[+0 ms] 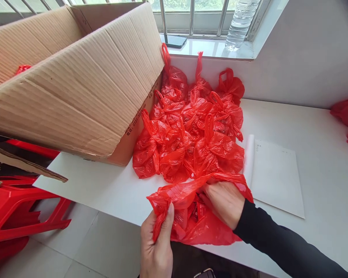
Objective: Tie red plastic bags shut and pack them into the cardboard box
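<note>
An open red plastic bag (211,231) lies at the table's front edge, with small red packets (201,210) showing inside its mouth. My left hand (159,235) pinches the bag's gathered left side between thumb and fingers. Into the mouth from the right reaches my right hand (224,200), its fingers hidden by the plastic, so I cannot see whether they grip anything. Just behind stand several knotted red bags (178,150), packed close together in rows.
A large open cardboard box (84,85) stands left of the bags. Papers (278,173) lie on the white table (330,185) at right. A phone (174,41) and a water bottle (240,27) are on the windowsill. Red stools (23,208) stand at lower left.
</note>
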A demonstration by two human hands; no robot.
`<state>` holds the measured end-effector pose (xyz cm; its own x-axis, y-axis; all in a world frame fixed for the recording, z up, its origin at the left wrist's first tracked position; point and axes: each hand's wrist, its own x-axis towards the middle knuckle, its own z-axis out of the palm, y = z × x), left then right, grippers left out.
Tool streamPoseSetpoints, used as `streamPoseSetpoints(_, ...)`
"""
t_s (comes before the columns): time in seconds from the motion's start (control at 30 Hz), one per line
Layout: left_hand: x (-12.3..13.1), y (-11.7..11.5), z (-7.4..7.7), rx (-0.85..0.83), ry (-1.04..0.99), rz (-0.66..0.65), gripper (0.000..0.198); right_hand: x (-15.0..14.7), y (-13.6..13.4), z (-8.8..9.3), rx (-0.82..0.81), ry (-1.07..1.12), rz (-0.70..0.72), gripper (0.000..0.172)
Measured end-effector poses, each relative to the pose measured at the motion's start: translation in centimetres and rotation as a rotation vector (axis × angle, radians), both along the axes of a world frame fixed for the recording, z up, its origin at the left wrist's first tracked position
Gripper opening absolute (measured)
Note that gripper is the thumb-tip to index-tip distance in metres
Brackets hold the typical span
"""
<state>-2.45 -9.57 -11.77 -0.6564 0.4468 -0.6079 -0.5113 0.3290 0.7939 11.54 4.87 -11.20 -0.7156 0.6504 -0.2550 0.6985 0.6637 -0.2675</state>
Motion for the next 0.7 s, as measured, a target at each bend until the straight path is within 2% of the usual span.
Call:
streamPoseSetpoints(0.23,-0.2,-0.2,-0.4,-0.017,0.021,0.005,0.052,0.4,-0.2,0.8,-0.001,0.044,0.008,0.012)
streamPoseSetpoints(0.47,-0.1,0.1,-0.1,-0.008,0.022,0.023,0.045,1.2,-1.4,3.3,0.153,0.002,-0.154,0.011)
streamPoseSetpoints(0.57,0.0,0.1,-0.1,-0.020,0.021,0.035,0.047,1.7,-1.7,3.4,0.120,0.023,-0.193,0.009)
streamPoseSetpoints(0.7,-0.1,-0.1,0.0,-0.008,-0.003,0.031,0.049,2.4,-2.0,3.0,0.100,-0.129,-0.197,0.010)
